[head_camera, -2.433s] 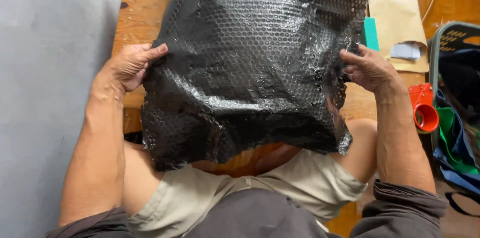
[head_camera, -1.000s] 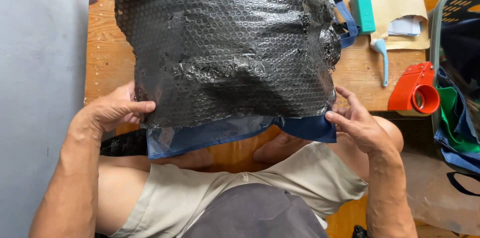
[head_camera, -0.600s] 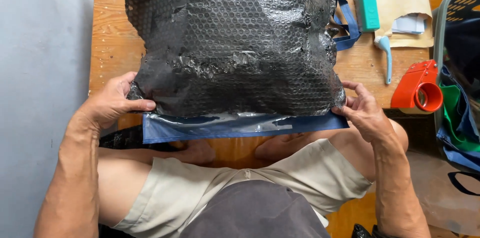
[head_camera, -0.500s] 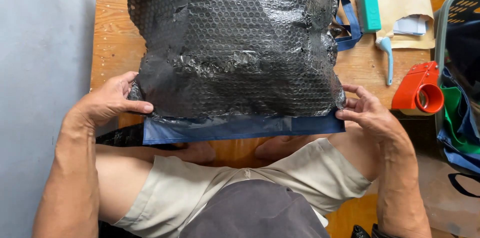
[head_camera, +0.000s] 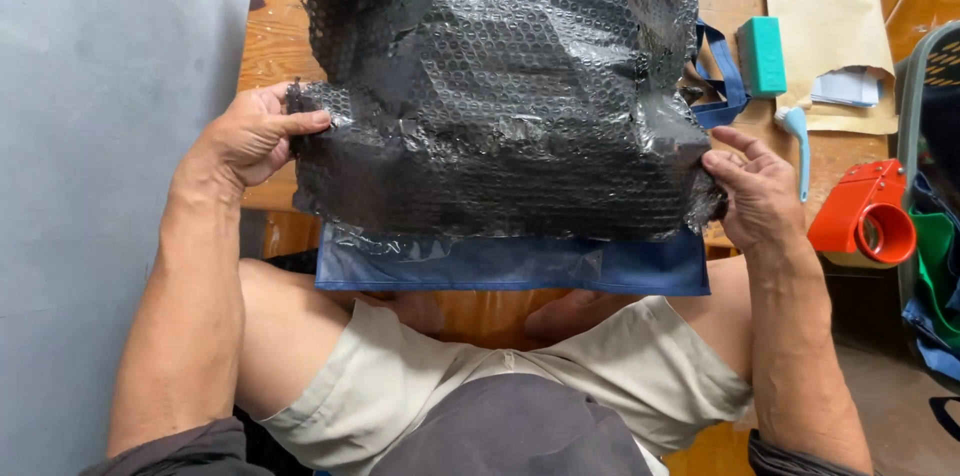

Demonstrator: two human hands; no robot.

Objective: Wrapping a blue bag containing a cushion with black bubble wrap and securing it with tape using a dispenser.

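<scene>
A large black bubble-wrap sheet lies over a flat blue bag on a wooden table. My left hand pinches the sheet's left edge between thumb and fingers. My right hand grips its right edge. A strip of the blue bag shows below the wrap, over the table's near edge, and its blue handles stick out at the upper right. What the wrap covers is hidden.
A teal block, a tan envelope with pale papers, a light-blue-handled tool and a red tape dispenser lie at the right. A dark crate with green and blue fabric stands at far right. Grey floor at left.
The wrapped bundle came down from being held up onto the table. Both hands then slid up from the blue bag's bottom edge to the bubble wrap's sides, baring more blue.
</scene>
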